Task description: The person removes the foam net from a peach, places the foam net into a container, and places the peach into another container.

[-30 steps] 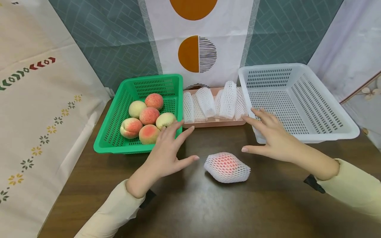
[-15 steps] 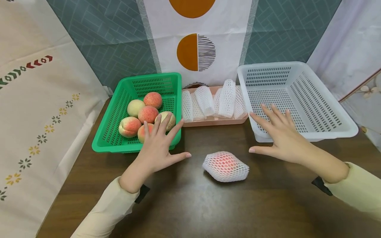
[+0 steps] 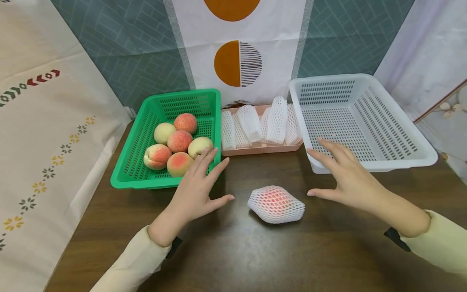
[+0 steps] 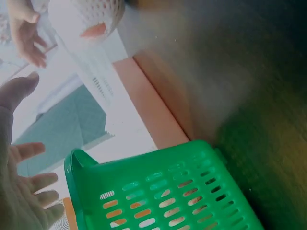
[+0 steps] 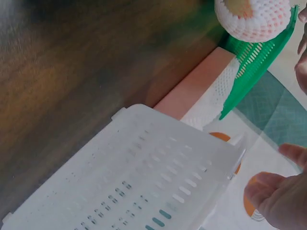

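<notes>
A peach in a white foam net (image 3: 276,205) lies on the dark table between both hands, touched by neither. To its left the left hand (image 3: 193,192) hovers with fingers spread, its fingertips near the front right corner of the green basket (image 3: 122,178). Several bare peaches (image 3: 157,157) sit in that basket. The right hand (image 3: 352,178) is held over the front left corner of the white basket (image 3: 401,164), fingers apart and holding nothing. In the right wrist view the netted peach (image 5: 254,21) shows at the top, beyond the white basket's side.
Between the two baskets stands a shallow pink tray (image 3: 262,151) with several white foam nets (image 3: 277,121) in it. A patterned cloth (image 3: 146,48) hangs behind, and a pale cloth (image 3: 47,162) borders the table (image 3: 255,259) on the left.
Both hands spread wider by the middle frame, then their fingers relaxed a little. The right hand is slightly farther right than at first. The netted peach stays in place on the table.
</notes>
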The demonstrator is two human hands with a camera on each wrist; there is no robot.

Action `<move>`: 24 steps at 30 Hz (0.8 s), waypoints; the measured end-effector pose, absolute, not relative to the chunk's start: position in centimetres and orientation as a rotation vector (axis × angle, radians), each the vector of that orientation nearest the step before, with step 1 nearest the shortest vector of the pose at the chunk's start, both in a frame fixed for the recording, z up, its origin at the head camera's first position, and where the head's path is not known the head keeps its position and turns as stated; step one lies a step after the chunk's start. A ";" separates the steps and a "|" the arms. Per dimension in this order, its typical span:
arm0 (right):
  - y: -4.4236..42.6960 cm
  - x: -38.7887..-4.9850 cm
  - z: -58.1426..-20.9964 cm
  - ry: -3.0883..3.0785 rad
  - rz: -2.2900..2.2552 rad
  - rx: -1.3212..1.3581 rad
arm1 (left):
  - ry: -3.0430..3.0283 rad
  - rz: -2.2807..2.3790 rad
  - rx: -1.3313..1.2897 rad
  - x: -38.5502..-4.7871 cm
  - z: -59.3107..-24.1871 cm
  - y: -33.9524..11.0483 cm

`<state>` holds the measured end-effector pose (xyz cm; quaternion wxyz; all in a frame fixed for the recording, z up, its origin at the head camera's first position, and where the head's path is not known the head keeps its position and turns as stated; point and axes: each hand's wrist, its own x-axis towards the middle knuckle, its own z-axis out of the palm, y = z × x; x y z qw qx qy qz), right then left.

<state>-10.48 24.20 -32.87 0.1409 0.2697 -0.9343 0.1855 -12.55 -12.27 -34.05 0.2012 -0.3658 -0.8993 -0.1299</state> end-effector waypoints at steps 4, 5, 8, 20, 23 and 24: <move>24.0 -10.1 -33.3 -2.600 0.575 0.835 | -2.425 -0.376 -1.145 -12.4 -34.1 -12.0; 24.0 -10.0 -33.4 -2.582 0.581 0.846 | -2.410 -0.380 -1.178 -12.3 -34.1 -11.9; 23.8 -9.7 -33.7 -2.545 0.593 0.867 | -2.368 -0.389 -1.276 -12.2 -34.3 -11.5; 22.9 -8.6 -34.7 -2.614 0.642 0.931 | -2.403 -0.584 -1.324 -11.1 -35.5 -9.8; 22.6 -8.5 -35.1 -2.637 0.669 0.949 | -2.493 -0.736 -1.276 -10.8 -35.8 -9.3; 22.4 -8.4 -35.2 -2.647 0.677 0.956 | -2.527 -0.807 -1.254 -10.6 -36.0 -9.2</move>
